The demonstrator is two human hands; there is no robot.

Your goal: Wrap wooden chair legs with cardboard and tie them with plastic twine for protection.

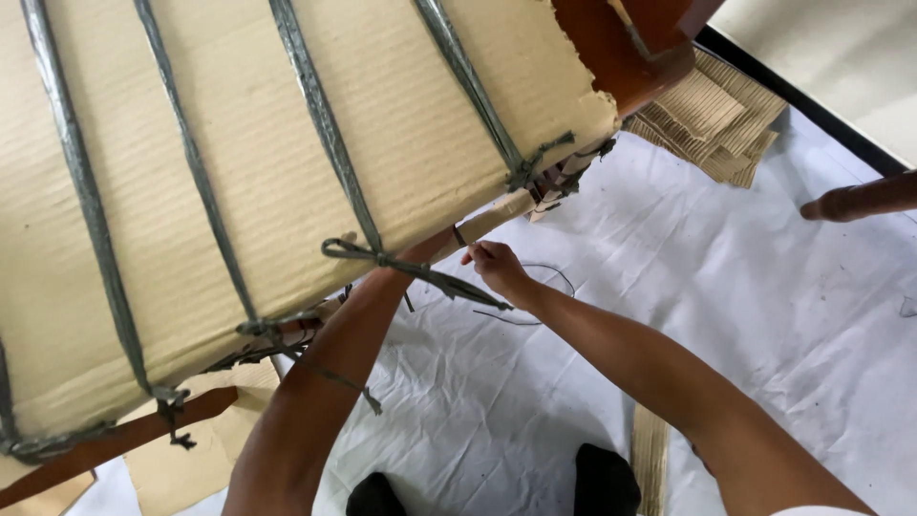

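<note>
A large sheet of brown corrugated cardboard point(239, 162) covers a wooden piece of furniture and is tied with several grey plastic strings point(325, 124). My left hand point(368, 272) reaches under the cardboard's lower edge; its fingers are hidden there. My right hand point(492, 263) pinches a thin dark string point(535, 287) just below the edge, beside a knotted grey strap end point(420, 272). The dark string loops down over the white sheet.
A wrinkled white sheet point(669, 287) covers the floor. A stack of corrugated cardboard pieces point(712, 115) lies at the upper right. A reddish wooden leg point(860, 201) juts in from the right. Dark wooden frame parts point(621, 48) show at the top. My dark-socked feet point(602, 483) are at the bottom.
</note>
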